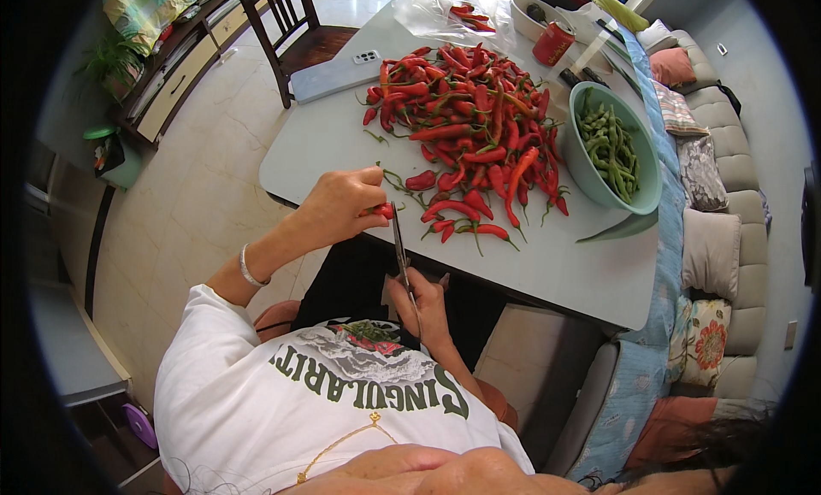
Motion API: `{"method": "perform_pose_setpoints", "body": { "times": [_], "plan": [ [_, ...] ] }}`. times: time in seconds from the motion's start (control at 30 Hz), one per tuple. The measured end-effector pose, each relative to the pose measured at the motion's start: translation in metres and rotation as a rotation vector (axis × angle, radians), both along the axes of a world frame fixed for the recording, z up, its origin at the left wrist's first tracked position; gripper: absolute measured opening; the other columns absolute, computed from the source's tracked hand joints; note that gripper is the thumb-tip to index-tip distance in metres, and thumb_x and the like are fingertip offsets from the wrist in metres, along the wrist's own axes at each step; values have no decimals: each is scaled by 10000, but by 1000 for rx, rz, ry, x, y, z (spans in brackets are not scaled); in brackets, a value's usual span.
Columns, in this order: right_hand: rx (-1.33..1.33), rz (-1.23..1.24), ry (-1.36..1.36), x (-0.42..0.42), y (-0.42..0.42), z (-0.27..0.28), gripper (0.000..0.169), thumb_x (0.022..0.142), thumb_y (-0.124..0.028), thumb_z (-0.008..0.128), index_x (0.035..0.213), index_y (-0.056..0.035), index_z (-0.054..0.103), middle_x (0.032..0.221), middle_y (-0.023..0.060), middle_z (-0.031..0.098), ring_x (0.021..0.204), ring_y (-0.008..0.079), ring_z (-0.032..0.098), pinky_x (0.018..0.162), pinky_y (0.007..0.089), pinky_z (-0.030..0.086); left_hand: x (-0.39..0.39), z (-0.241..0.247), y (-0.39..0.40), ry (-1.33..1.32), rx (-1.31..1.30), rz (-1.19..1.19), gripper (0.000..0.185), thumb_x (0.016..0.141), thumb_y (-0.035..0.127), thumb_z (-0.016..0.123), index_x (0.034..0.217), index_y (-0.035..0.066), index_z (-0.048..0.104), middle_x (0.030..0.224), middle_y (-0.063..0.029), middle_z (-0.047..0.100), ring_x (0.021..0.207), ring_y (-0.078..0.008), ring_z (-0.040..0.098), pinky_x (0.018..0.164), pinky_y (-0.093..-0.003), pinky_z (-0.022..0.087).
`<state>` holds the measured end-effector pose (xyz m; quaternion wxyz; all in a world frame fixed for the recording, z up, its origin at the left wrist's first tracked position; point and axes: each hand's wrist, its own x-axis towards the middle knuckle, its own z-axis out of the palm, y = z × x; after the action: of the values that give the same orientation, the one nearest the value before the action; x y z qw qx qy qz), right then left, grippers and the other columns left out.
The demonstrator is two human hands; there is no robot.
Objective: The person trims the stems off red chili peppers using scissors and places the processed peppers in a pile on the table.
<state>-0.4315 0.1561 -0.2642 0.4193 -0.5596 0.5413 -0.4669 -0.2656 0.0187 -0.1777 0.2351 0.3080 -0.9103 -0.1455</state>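
My left hand [346,200] pinches a short red chili pepper [385,210] by the table's near left edge. Its green stem end points toward the scissors [399,242], whose narrow blades reach up beside it. Below the table edge, my right hand [420,302] grips the scissors by the handles, which are partly hidden by the fingers. Whether the blades touch the stem I cannot tell. A large heap of red chili peppers [462,110] covers the middle of the table, with several loose ones nearest me. Cut green stems [403,186] lie just past my left hand.
On the pale table [308,149] rest a phone [337,77], a plastic bag [426,11] with chilies, a red can [553,43] and a teal bowl [577,155] of green beans. A green leaf [619,229] lies before the bowl. A wooden chair [314,46] stands at the far left.
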Motion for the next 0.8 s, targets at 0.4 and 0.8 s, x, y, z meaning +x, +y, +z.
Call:
{"method": "perform_pose_setpoints", "body": {
  "times": [0.4, 0.8],
  "plan": [
    [257, 65, -386, -5, 1, 2, 158, 873, -147, 621, 897, -1, 563, 559, 6, 523, 449, 61, 481, 420, 230, 365, 1, 26, -15, 591, 893, 184, 201, 818, 235, 691, 806, 42, 637, 708, 7, 582, 520, -26, 453, 378, -202, 332],
    [-8, 264, -69, -18, 4, 2, 285, 795, -160, 730, 964, 10, 577, 624, 99, 544, 532, 133, 528, 503, 284, 430, -98, 53, -208, 956, 1071, 190, 206, 824, 218, 689, 800, 35, 599, 637, -59, 559, 381, -102, 397, 339, -226, 261]
  ]
}}
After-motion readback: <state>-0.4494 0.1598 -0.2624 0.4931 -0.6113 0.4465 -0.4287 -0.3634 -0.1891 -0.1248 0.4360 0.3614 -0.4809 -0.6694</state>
